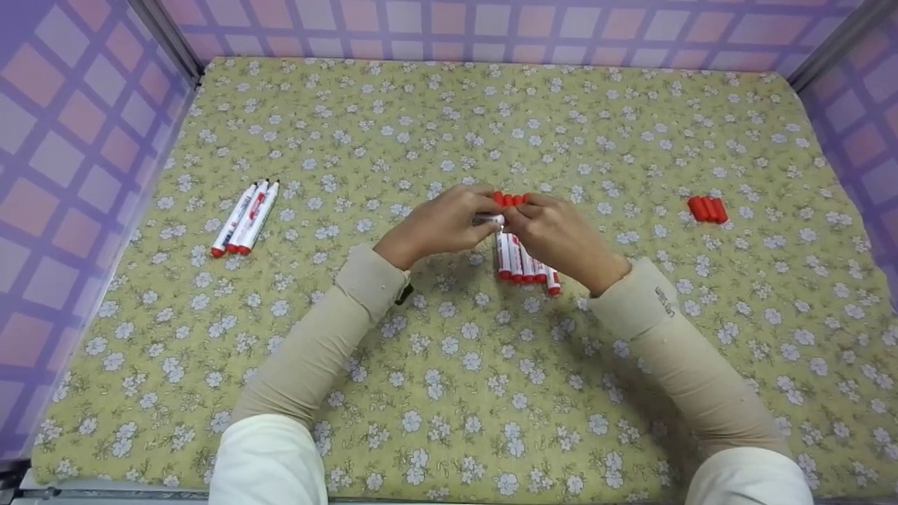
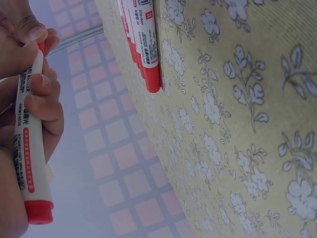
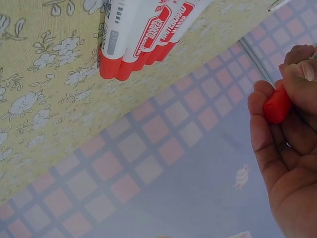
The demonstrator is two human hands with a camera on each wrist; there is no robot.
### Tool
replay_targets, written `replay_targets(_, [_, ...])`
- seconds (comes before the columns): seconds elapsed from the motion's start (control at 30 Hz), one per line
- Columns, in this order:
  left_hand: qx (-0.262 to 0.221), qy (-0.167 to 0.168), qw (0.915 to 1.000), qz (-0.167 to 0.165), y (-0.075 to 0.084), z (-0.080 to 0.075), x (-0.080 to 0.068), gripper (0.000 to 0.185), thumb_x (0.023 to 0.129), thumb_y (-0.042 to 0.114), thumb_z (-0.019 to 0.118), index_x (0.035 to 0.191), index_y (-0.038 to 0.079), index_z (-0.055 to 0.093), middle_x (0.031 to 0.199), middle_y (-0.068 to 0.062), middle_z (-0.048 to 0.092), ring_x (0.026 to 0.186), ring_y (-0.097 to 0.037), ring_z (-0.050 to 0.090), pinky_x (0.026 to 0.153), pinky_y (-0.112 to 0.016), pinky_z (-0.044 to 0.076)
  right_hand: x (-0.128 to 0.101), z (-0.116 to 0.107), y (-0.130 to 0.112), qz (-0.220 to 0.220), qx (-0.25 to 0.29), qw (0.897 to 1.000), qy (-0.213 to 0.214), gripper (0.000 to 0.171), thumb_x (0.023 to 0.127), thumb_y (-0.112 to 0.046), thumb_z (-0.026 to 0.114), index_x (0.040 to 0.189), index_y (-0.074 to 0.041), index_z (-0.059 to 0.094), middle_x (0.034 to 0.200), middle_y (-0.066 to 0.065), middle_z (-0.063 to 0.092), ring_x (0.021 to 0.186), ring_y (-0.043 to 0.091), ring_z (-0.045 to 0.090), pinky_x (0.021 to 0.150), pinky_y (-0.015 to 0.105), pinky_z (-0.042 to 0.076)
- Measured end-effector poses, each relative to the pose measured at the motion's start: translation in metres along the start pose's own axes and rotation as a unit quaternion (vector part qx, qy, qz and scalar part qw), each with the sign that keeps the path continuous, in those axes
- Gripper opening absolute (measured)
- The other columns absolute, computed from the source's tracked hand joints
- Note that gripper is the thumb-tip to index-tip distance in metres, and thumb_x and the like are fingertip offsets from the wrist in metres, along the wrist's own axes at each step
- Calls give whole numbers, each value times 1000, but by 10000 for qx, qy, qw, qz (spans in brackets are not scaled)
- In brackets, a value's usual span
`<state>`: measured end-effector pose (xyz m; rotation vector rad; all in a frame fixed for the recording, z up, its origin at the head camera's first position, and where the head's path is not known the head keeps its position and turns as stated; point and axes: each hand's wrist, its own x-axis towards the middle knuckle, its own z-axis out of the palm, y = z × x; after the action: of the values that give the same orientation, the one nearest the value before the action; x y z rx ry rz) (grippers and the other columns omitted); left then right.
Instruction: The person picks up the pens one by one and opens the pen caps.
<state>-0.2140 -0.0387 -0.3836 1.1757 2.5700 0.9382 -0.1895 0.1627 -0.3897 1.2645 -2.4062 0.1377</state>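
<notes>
Both hands meet over the middle of the floral cloth (image 1: 449, 379). My left hand (image 1: 449, 223) grips a white whiteboard marker (image 2: 29, 144) with a red end by its barrel. My right hand (image 1: 554, 228) pinches the marker's red cap (image 3: 277, 105) between thumb and fingers. The cap meets the marker behind the fingers, so whether it is on or off is hidden. Under the hands lies a row of several white and red markers (image 1: 523, 263), also seen in the left wrist view as markers (image 2: 146, 44) and in the right wrist view as markers (image 3: 141, 34).
Three markers (image 1: 245, 217) lie together at the left of the cloth. A small cluster of loose red caps (image 1: 707, 209) sits at the right. Purple and pink checked walls (image 1: 63, 161) enclose the cloth on three sides.
</notes>
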Motion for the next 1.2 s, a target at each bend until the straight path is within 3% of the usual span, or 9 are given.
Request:
replay_targets(0.2, [-28,16,9999,105,-3,0,-1,23,96,14,58,111,2,70,98,-8,59,79,-15,52,70,-26,47,-2,-3,2,64,121,9998,-128,10,89,-2,66,95,4,70,83,17,72,73,27,63,71,34,56])
replay_targets(0.4, [-61,44,9998,176,-4,-3,-4,22,95,14,60,110,2,71,90,-7,55,74,-16,46,66,-26,42,-3,-4,4,49,140,9997,-190,9,87,-3,68,93,3,69,81,15,72,67,25,59,66,31,53])
replay_targets(0.77, [-125,43,9997,207,-4,-6,-7,22,96,14,59,109,1,70,92,-10,55,75,-17,47,69,-28,44,-5,-6,5,129,261,9994,-180,11,87,-6,69,94,3,70,80,14,72,63,23,55,62,30,51])
replay_targets(1.2, [-231,79,9996,151,-9,-7,-11,22,95,17,60,108,3,70,96,-7,57,79,-15,50,72,-28,47,-8,-10,6,144,36,9995,-288,13,88,-9,69,93,4,69,80,14,72,64,23,57,64,30,52])
